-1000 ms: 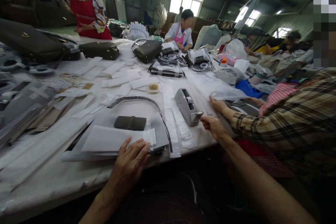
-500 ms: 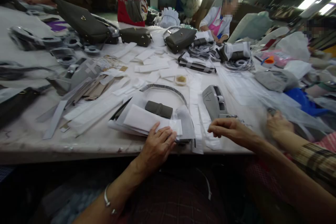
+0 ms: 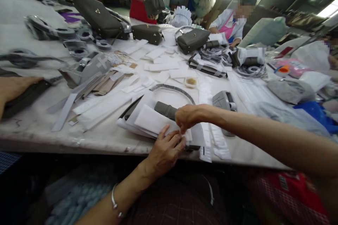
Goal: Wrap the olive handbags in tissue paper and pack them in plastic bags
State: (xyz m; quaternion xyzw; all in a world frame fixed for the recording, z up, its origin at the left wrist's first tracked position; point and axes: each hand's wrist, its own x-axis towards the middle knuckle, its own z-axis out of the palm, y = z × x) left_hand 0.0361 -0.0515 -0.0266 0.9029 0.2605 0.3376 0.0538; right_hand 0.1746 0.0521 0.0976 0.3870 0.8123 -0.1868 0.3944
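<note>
Basically, white packet (image 3: 148,119) lies near the table's front edge, on top of a pale-wrapped dark bag (image 3: 194,147). Its long axis slants from upper left down to lower right, right end towards the person. Bag's handle (image 3: 173,88) arches away, to the far side; a dark strap tab (image 3: 163,109) lies just behind the packet on a similar slant.

Left hand (image 3: 167,147) rests on the packet's right end, fingers a bit apart, pressing rather than gripping. Right hand (image 3: 186,116) is directly above that end, fingers curled in — can't tell if they pinch anything. It hides part of the packet and the tab's right end.

Right forearm cuts across in front of a grey tape dispenser (image 3: 221,100), blocking its lower part. White strips (image 3: 224,149) run beside the bag, between it and the dispenser. Small tray (image 3: 191,82) beyond the handle; loose white papers and brown strips (image 3: 107,83) to the left. Dark handbags (image 3: 192,40) further back on the table (image 3: 105,134) — another person's hand (image 3: 16,88) at far left.
</note>
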